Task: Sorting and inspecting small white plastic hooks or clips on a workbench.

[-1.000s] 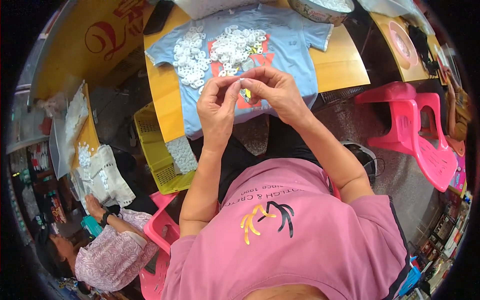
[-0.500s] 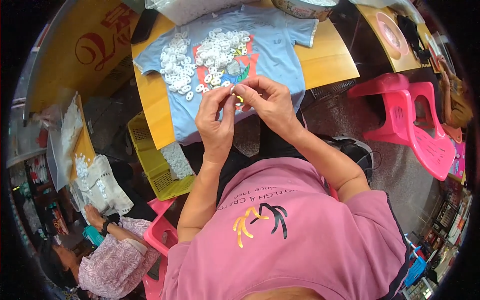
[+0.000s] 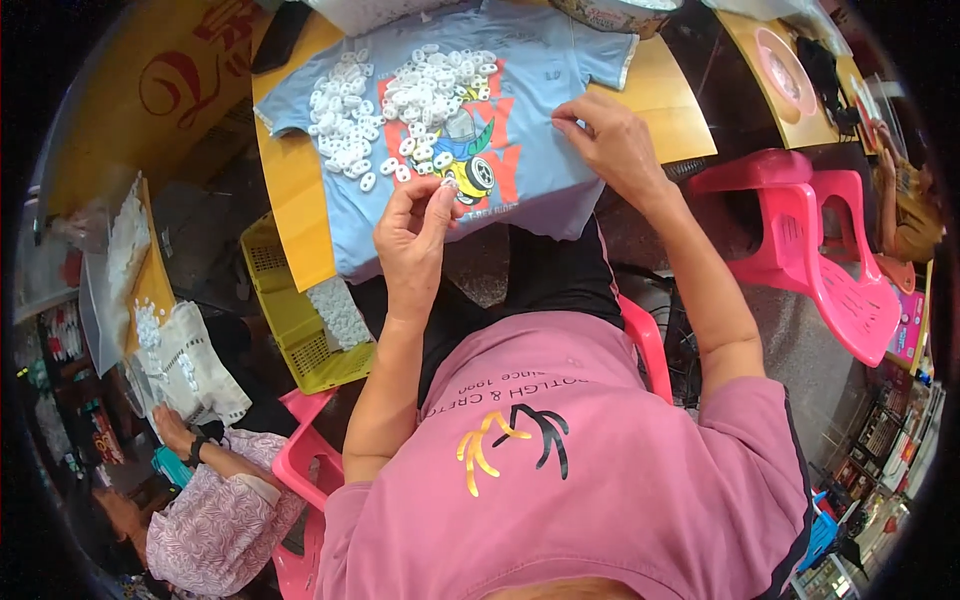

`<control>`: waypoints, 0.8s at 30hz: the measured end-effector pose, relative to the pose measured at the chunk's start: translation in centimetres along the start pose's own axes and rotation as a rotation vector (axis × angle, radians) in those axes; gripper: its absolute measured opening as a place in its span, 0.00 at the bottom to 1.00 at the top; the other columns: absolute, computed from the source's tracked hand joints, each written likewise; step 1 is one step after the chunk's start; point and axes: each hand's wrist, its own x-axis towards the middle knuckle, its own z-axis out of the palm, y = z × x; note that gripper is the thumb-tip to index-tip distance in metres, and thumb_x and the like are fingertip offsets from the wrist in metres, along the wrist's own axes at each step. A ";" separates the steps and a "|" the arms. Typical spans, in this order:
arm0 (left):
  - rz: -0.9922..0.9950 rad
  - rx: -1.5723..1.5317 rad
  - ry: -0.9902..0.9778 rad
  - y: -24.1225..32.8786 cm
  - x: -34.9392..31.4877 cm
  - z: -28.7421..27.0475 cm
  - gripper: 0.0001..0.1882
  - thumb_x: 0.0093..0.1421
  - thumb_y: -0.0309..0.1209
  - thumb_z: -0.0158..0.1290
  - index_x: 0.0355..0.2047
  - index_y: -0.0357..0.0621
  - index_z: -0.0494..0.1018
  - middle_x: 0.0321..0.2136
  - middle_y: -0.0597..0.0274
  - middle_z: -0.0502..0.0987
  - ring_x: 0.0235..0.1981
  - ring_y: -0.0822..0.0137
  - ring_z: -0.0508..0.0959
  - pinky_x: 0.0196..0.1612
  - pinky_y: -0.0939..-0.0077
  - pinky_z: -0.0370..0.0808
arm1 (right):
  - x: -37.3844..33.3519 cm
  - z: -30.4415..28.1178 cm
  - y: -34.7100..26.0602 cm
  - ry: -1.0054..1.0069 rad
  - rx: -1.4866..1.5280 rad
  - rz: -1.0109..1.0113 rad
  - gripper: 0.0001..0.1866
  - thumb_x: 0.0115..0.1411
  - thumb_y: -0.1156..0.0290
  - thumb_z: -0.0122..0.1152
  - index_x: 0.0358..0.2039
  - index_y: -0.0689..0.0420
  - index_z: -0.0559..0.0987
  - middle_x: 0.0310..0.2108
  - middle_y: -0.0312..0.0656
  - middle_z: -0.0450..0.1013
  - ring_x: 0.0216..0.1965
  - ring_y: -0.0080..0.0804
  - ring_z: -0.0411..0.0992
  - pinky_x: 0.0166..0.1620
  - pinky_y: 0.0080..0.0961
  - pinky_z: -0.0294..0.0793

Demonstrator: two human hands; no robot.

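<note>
A light blue T-shirt (image 3: 545,85) with a printed cartoon car lies spread over the yellow table. On it sit two loose heaps of small white oval plastic pieces (image 3: 345,115), each with two holes. My left hand (image 3: 412,225) pinches one white two-hole piece (image 3: 449,184) between thumb and forefinger, just above the shirt's near part. Over the shirt's right side is my right hand (image 3: 615,145), its thumb and forefinger drawn together. Whatever may be between those fingertips is too small to make out.
A clear plastic tub (image 3: 375,12) and a round tin (image 3: 620,12) stand at the table's far edge. Below left is a yellow crate (image 3: 300,340) beside a lot of white pieces. A pink chair (image 3: 800,240) stands right; another person (image 3: 225,510) sits at lower left.
My hands, together before, are now apart. The right hand has moved right and away over the shirt, while the left keeps the white piece and has shifted slightly left.
</note>
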 end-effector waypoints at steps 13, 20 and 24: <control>-0.049 0.015 -0.018 0.3 0.1 0.1 0.06 0.63 0.28 0.56 0.36 0.38 0.75 0.26 0.68 0.77 0.26 0.81 0.73 0.29 0.87 0.70 | 2.5 0.1 0.5 -0.185 -0.272 -0.228 0.05 0.55 0.71 0.59 0.31 0.58 0.75 0.30 0.43 0.73 0.34 0.45 0.73 0.37 0.38 0.72; -0.074 -0.037 -0.020 1.0 0.3 0.3 0.07 0.62 0.29 0.56 0.37 0.38 0.75 0.26 0.67 0.77 0.26 0.81 0.74 0.29 0.87 0.70 | 3.0 -1.1 0.9 -0.165 -0.191 -0.207 0.06 0.58 0.70 0.58 0.33 0.59 0.76 0.31 0.45 0.72 0.33 0.47 0.73 0.37 0.39 0.72; -0.075 -0.020 -0.018 0.8 0.2 0.2 0.06 0.62 0.28 0.56 0.37 0.38 0.75 0.26 0.68 0.77 0.26 0.82 0.73 0.29 0.87 0.69 | 2.8 -1.4 0.8 -0.261 -0.150 -0.254 0.06 0.58 0.70 0.59 0.33 0.59 0.77 0.31 0.44 0.73 0.34 0.48 0.73 0.37 0.39 0.72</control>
